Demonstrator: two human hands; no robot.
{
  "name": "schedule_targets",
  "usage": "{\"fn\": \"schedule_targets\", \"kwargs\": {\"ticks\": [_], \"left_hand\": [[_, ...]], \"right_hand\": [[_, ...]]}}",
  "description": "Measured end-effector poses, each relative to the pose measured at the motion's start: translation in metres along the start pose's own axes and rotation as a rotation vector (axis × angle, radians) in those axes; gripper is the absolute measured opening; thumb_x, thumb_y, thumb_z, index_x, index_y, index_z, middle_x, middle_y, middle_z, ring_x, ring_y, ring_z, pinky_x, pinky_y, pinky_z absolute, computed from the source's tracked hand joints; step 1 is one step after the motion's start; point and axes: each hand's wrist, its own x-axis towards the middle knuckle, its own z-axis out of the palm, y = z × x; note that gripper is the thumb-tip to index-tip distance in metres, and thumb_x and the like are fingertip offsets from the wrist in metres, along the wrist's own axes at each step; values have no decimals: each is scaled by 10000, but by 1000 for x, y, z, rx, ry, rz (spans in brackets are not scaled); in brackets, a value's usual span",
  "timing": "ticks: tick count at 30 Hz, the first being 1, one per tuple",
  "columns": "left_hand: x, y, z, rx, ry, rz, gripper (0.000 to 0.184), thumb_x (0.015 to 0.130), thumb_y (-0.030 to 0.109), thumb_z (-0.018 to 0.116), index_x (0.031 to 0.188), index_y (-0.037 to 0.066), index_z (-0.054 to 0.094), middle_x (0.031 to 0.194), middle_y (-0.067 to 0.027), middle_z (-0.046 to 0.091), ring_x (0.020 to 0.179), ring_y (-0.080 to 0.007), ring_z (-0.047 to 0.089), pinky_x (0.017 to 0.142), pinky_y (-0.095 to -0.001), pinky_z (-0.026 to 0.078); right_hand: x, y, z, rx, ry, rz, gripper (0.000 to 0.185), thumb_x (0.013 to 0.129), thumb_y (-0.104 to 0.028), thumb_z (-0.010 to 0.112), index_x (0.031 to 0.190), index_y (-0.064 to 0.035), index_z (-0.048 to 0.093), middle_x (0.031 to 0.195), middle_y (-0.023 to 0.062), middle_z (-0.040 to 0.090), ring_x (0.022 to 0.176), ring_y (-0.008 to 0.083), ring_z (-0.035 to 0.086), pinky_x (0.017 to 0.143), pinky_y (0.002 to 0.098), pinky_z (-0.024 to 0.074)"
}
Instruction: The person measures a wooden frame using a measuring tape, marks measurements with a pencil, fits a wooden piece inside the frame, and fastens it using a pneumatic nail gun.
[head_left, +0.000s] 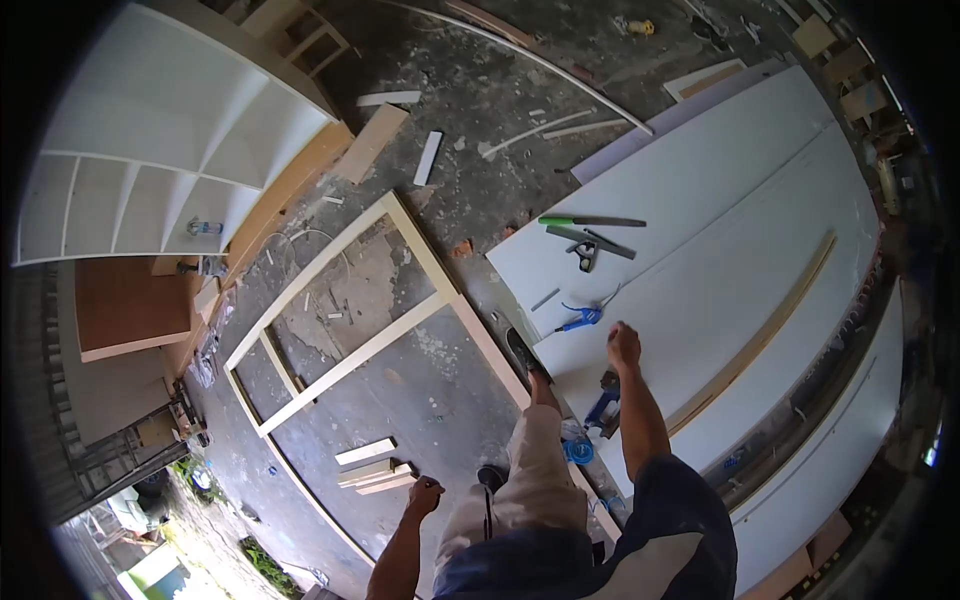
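Observation:
My left hand point(425, 495) hangs at my left side with the fingers curled closed. Anything inside it is too small or hidden to make out. Nearest to it, several short wooden blocks point(375, 470) lie on the floor. My right hand point(624, 345) is held over the white panel point(700, 320), fingers curled in, contents hidden. Just beyond it lies a blue air blow gun point(580, 318). Below the right hand, beside my forearm, a dark blue nail gun point(602, 405) rests at the panel's edge. A coiled blue hose point(577, 450) lies by my leg.
A wooden frame point(350, 370) lies flat on the floor to my left. On the panel are a green-handled saw point(590, 221), a combination square point(583, 256) and a long wooden strip point(760, 345). A white shelf unit point(150, 170) stands at upper left; offcuts point(428, 158) litter the floor.

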Motion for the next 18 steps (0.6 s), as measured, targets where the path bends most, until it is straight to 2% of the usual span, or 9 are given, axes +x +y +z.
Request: {"fn": "schedule_targets", "kwargs": {"ticks": [2,4,5,6,8,9,11,14,18], "left_hand": [[7,7,9,-30,-29,-89,308,748,274,771,940,50,681,842,-140,707,811,-280,688,724,-408,541],[5,36,12,-502,-113,-314,233,796,205,727,951,45,660,783,-118,673,694,-229,663,608,-368,538],[1,64,9,-622,-135,-392,200,828,148,681,992,41,635,746,-93,640,607,-176,620,524,-315,510],[-1,76,17,-607,-144,-430,200,828,148,681,992,41,635,746,-93,640,607,-176,620,524,-315,510],[6,92,24,-685,-128,-438,236,837,150,669,1039,39,615,756,-101,643,589,-173,610,519,-306,507],[7,88,33,-629,-157,-427,260,851,212,643,1068,70,619,768,-82,668,605,-192,647,516,-314,514],[3,98,39,-635,-174,-439,257,850,173,640,1071,44,612,769,-96,660,634,-194,647,559,-317,526],[-12,90,39,-664,-200,-477,271,848,108,616,1094,-2,586,770,-112,652,646,-198,640,600,-320,539],[-36,80,15,-646,-90,-553,264,838,120,631,1076,6,609,761,-109,657,630,-189,635,590,-308,534]], "right_hand": [[85,2,21,-95,-5,-56,68,875,-125,591,881,-89,649,873,148,689,863,363,671,760,464,541],[148,-10,26,-111,16,-57,88,898,-139,577,909,-89,648,934,164,684,885,374,669,764,477,545],[177,-2,43,-149,24,-75,106,903,-144,560,918,-93,652,922,163,681,901,378,668,767,479,548],[205,6,58,-188,-33,-90,137,914,-137,537,961,-93,657,944,162,673,920,373,670,772,480,550],[243,-5,65,-306,19,-210,160,911,-123,527,998,-83,655,966,150,666,919,362,672,778,477,554],[258,-7,74,-316,27,-240,162,907,-119,530,1003,-80,654,974,143,662,913,351,674,779,469,559],[283,-12,89,-383,24,-321,159,901,-114,536,1003,-77,653,973,128,655,903,326,677,777,444,571],[295,-17,108,-536,-31,-469,146,908,-100,543,1009,-87,649,970,91,649,898,262,677,736,391,592],[302,-23,105,-514,74,-594,119,846,-113,615,953,-94,665,937,88,654,871,254,671,766,386,589]]}}
